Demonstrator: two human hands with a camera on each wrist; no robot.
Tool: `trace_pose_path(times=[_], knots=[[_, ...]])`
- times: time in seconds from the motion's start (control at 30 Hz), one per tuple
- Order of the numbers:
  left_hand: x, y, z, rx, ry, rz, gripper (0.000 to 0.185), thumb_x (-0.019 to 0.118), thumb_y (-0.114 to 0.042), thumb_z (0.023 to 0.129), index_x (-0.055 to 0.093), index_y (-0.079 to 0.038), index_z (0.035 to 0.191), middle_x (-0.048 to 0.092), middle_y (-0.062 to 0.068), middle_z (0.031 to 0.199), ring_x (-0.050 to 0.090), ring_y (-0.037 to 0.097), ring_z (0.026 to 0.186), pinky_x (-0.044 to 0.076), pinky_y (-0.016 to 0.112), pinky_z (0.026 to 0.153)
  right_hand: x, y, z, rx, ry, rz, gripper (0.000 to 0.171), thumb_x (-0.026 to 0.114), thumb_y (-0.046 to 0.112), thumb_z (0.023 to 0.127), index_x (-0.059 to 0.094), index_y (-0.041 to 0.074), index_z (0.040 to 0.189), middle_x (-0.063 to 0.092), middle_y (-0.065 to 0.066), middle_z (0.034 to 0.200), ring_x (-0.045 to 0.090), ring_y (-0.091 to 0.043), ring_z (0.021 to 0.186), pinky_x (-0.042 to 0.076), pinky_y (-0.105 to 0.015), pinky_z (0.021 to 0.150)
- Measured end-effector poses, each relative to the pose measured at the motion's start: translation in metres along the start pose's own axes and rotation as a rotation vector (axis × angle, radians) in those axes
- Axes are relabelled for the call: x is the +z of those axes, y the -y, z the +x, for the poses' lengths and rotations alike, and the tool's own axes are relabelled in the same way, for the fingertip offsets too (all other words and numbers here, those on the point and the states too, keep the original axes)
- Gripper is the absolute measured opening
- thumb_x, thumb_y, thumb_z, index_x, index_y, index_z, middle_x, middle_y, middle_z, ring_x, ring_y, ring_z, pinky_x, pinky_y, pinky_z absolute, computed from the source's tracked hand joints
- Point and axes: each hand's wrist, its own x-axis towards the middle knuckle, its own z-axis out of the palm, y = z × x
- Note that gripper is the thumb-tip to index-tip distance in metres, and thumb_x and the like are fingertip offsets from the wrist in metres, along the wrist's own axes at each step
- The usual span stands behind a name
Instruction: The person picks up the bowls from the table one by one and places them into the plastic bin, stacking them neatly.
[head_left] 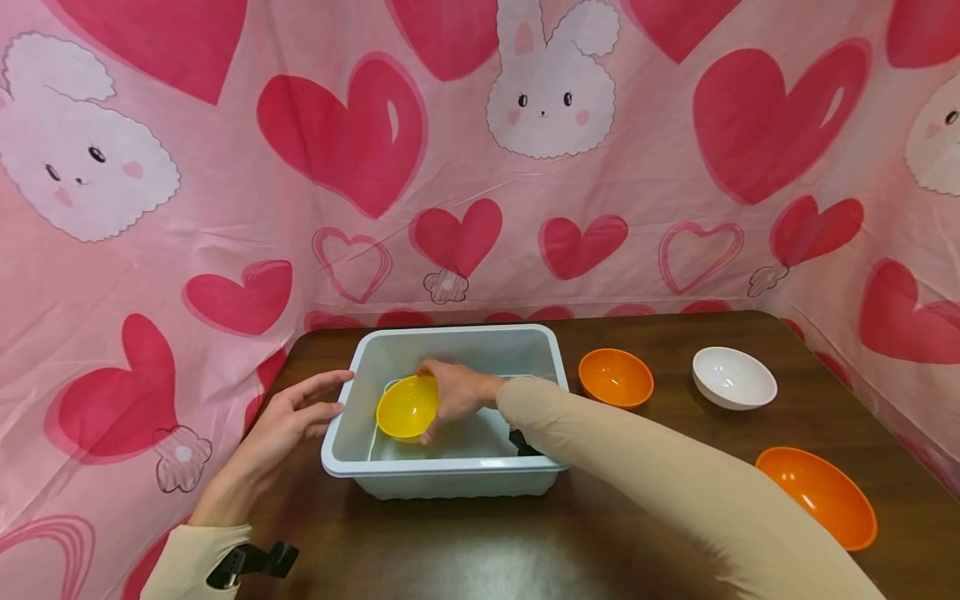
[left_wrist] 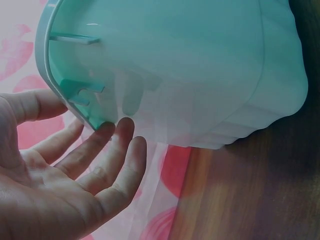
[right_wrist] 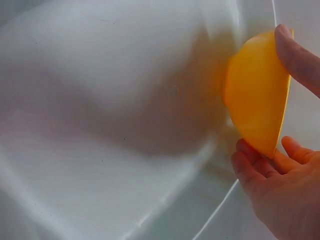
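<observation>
Inside a pale grey plastic basin (head_left: 446, 465), my right hand (head_left: 459, 390) holds a small yellow bowl (head_left: 405, 408) near the left wall. The right wrist view shows the thumb (right_wrist: 300, 60) at one side of the rim of the yellow bowl (right_wrist: 257, 92) and the fingers (right_wrist: 250, 165) at the opposite side, close over the basin floor. My left hand (head_left: 288, 421) is at the basin's left rim. In the left wrist view its thumb and fingertips touch the edge of the basin (left_wrist: 200, 75), the fingers loosely bent and spread.
Right of the basin stand an orange bowl (head_left: 616, 378) and a white bowl (head_left: 734, 378). Another orange bowl (head_left: 817, 498) sits nearer, at the right, beside my right sleeve. Everything is on a dark wooden table (head_left: 420, 542), with a pink heart-print cloth (head_left: 465, 183) hanging behind.
</observation>
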Motion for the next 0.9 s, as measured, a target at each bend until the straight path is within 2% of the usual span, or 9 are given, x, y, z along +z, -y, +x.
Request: trace_pose_path(times=[0.6, 0.9], knots=[[0.0005, -0.0003, -0.0002, 0.003, 0.001, 0.016, 0.057, 0.064, -0.017, 0.104, 0.047, -0.001, 0.156, 0.042, 0.026, 0.159, 0.07, 0.025, 0.116, 0.059, 0.033, 0.091, 0.0015, -0.0002, 0.0, 0.008, -0.017, -0.015, 0.1, 0.099, 0.029, 0.073, 0.043, 0.009, 0.153, 0.052, -0.011, 0.151, 0.051, -0.027, 0.132, 0.038, -0.041, 0.119], [0.0002, -0.0007, -0.0008, 0.005, -0.004, 0.017, 0.057, 0.064, -0.016, 0.104, 0.047, -0.001, 0.156, 0.042, 0.026, 0.158, 0.071, 0.023, 0.113, 0.059, 0.033, 0.091, 0.0026, -0.0011, 0.0001, -0.008, -0.032, -0.023, 0.099, 0.099, 0.031, 0.072, 0.044, 0.008, 0.152, 0.053, -0.011, 0.15, 0.053, -0.027, 0.131, 0.039, -0.04, 0.118]])
